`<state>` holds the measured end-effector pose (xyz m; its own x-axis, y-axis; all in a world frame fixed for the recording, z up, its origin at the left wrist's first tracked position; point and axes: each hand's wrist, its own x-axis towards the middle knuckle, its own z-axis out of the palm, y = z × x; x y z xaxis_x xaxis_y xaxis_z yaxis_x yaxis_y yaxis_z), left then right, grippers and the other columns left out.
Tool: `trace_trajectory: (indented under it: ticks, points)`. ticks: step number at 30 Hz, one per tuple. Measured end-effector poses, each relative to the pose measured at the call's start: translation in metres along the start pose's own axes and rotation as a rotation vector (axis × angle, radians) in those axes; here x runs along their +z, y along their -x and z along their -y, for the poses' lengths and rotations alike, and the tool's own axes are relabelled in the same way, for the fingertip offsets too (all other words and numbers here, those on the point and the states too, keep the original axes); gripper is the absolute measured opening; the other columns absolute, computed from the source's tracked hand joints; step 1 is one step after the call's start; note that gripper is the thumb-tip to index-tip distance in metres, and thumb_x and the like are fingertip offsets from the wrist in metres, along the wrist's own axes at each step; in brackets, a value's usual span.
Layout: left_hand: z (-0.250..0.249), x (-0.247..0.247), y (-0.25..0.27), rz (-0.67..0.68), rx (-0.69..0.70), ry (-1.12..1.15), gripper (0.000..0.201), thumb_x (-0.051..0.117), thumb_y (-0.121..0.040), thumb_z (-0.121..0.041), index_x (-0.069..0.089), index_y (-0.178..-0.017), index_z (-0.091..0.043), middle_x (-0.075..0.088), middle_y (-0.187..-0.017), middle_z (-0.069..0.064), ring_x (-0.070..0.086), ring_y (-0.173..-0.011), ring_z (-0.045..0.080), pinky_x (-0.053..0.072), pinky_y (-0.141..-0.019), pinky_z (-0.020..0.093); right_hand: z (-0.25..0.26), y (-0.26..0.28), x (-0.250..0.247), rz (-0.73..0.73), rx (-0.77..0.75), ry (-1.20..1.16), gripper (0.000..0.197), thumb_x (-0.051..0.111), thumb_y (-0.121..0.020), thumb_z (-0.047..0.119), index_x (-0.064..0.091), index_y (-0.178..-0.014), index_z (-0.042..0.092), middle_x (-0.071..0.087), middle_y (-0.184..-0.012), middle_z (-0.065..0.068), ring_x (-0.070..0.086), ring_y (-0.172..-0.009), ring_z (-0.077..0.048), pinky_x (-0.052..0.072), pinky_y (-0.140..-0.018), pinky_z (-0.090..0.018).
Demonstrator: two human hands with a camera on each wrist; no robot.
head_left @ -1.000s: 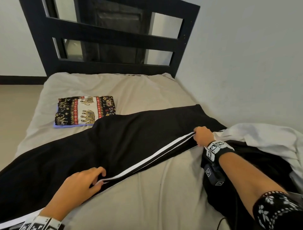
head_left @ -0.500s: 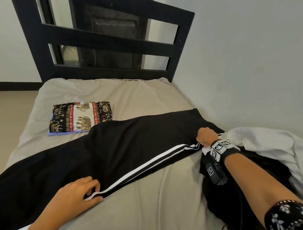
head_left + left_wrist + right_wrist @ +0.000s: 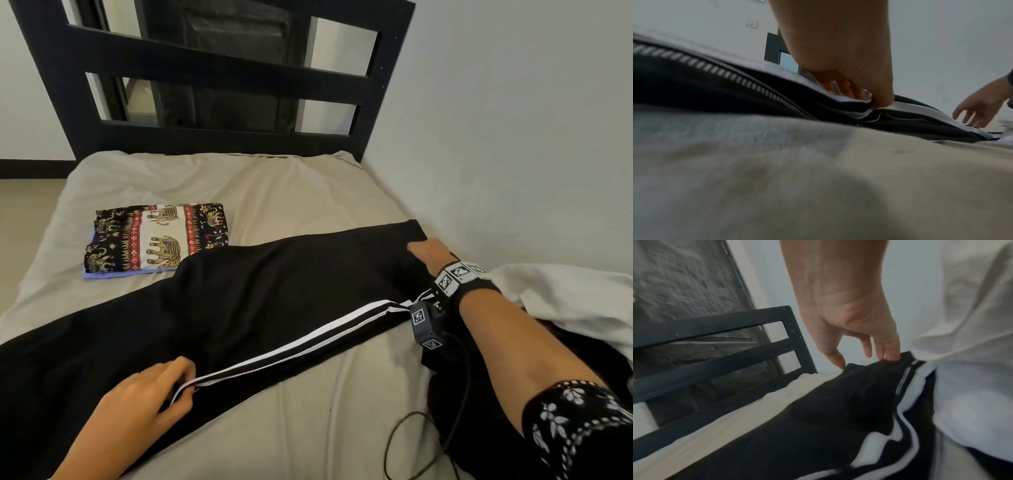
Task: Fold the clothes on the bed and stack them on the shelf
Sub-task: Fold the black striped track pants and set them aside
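Black trousers (image 3: pixel 239 308) lengthwise across bed (image 3: pixel 308 192)

We see bare bed sheet (image 3: pixel 274 192) at twelve o'clock; the folded elephant-print cloth (image 3: pixel 156 238) at ten, white garment (image 3: pixel 561 301) at three block passage.

Black pants (image 3: pixel 239 308) cut off left — shelf unseen.

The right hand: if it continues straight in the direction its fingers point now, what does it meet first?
Probably the black pants. The right hand hangs open, fingers angled down toward the pants' far edge, seemingly touching. Depth is unclear.
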<state>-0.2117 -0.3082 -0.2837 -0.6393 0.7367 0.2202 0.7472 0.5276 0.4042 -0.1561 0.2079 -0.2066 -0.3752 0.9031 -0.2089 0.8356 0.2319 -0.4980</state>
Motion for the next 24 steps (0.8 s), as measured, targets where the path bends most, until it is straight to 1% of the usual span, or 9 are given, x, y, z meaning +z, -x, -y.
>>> trace_trajectory:
  ticks: [3, 6, 7, 9, 12, 16, 19, 21, 24]
  points:
    - [0.005, 0.006, 0.0, 0.031, 0.085, -0.024, 0.024, 0.063, -0.082, -0.038, 0.044, -0.095, -0.046, 0.052, -0.083, -0.024, 0.053, -0.059, 0.0, 0.043, -0.043, 0.015, -0.035, -0.011, 0.003, -0.066, 0.108, 0.112, 0.06, 0.057, -0.083, 0.038, 0.052, -0.131, 0.001, 0.054, -0.132, -0.018, 0.051, -0.121, -0.036, 0.043, -0.098, -0.04]
    - [0.011, 0.018, -0.002, -0.059, 0.199, -0.155, 0.029, 0.065, -0.081, -0.014, 0.061, -0.104, -0.03, 0.057, -0.112, -0.002, 0.06, -0.059, 0.011, 0.042, -0.042, 0.016, -0.051, -0.009, 0.006, -0.122, 0.293, 0.158, 0.074, 0.06, -0.087, 0.036, 0.03, -0.144, 0.001, 0.035, -0.148, -0.016, 0.039, -0.134, -0.031, 0.036, -0.105, -0.035]
    - [0.013, 0.021, -0.003, -0.094, 0.221, -0.166, 0.024, 0.05, -0.091, -0.015, 0.063, -0.106, -0.028, 0.056, -0.116, 0.003, 0.063, -0.063, 0.016, 0.046, -0.044, 0.02, -0.055, -0.009, 0.007, -0.122, 0.307, 0.157, 0.071, 0.059, -0.09, 0.034, 0.028, -0.145, 0.0, 0.033, -0.149, -0.016, 0.038, -0.135, -0.03, 0.034, -0.106, -0.032]
    - [0.016, 0.024, -0.004, -0.121, 0.266, -0.145, 0.045, 0.017, -0.104, -0.027, 0.061, -0.104, -0.032, 0.053, -0.122, 0.006, 0.065, -0.069, 0.02, 0.053, -0.048, 0.029, -0.065, -0.013, 0.008, -0.102, 0.291, 0.187, 0.057, 0.049, -0.097, 0.036, 0.038, -0.142, 0.002, 0.04, -0.147, -0.015, 0.04, -0.135, -0.028, 0.032, -0.106, -0.029]
    - [0.013, 0.018, -0.005, -0.059, 0.245, -0.104, 0.043, 0.019, -0.101, -0.041, 0.061, -0.099, -0.036, 0.054, -0.12, -0.001, 0.063, -0.069, 0.011, 0.05, -0.047, 0.023, -0.072, -0.011, 0.006, -0.08, 0.286, 0.168, 0.053, 0.041, -0.102, 0.04, 0.043, -0.139, 0.002, 0.046, -0.144, -0.014, 0.041, -0.135, -0.027, 0.029, -0.109, -0.03]
    - [0.011, 0.018, -0.003, 0.007, 0.216, -0.123, 0.041, 0.044, -0.081, -0.066, 0.069, -0.091, -0.036, 0.055, -0.11, -0.012, 0.048, -0.081, 0.002, 0.039, -0.052, 0.016, -0.081, -0.02, 0.006, -0.158, 0.273, -0.003, 0.063, 0.057, -0.096, 0.034, 0.034, -0.143, -0.001, 0.044, -0.143, -0.018, 0.042, -0.133, -0.03, 0.034, -0.108, -0.033]
    - [0.017, 0.026, -0.004, -0.063, 0.274, -0.195, 0.055, 0.021, -0.097, -0.059, 0.067, -0.08, -0.034, 0.055, -0.099, -0.013, 0.044, -0.078, 0.005, 0.023, -0.056, 0.012, -0.079, -0.023, 0.005, -0.123, 0.253, -0.31, 0.059, 0.063, -0.088, 0.006, 0.037, -0.139, -0.001, 0.048, -0.132, -0.019, 0.053, -0.118, -0.034, 0.051, -0.092, -0.041]
    - [0.02, 0.026, -0.005, -0.08, 0.25, -0.186, 0.064, 0.013, -0.1, -0.051, 0.069, -0.077, -0.032, 0.058, -0.094, -0.015, 0.045, -0.074, 0.005, 0.018, -0.057, 0.011, -0.076, -0.02, -0.002, -0.226, 0.176, -0.414, 0.047, 0.059, -0.087, -0.002, 0.043, -0.131, 0.001, 0.049, -0.122, -0.017, 0.053, -0.109, -0.032, 0.05, -0.082, -0.036]
    - [0.023, 0.027, -0.003, 0.006, 0.197, -0.15, 0.06, 0.013, -0.099, -0.051, 0.068, -0.078, -0.037, 0.058, -0.091, -0.021, 0.048, -0.068, 0.001, 0.022, -0.054, 0.009, -0.074, -0.022, -0.013, -0.408, 0.05, -0.361, 0.039, 0.057, -0.084, -0.005, 0.051, -0.122, 0.003, 0.055, -0.117, -0.02, 0.055, -0.105, -0.033, 0.046, -0.083, -0.032]
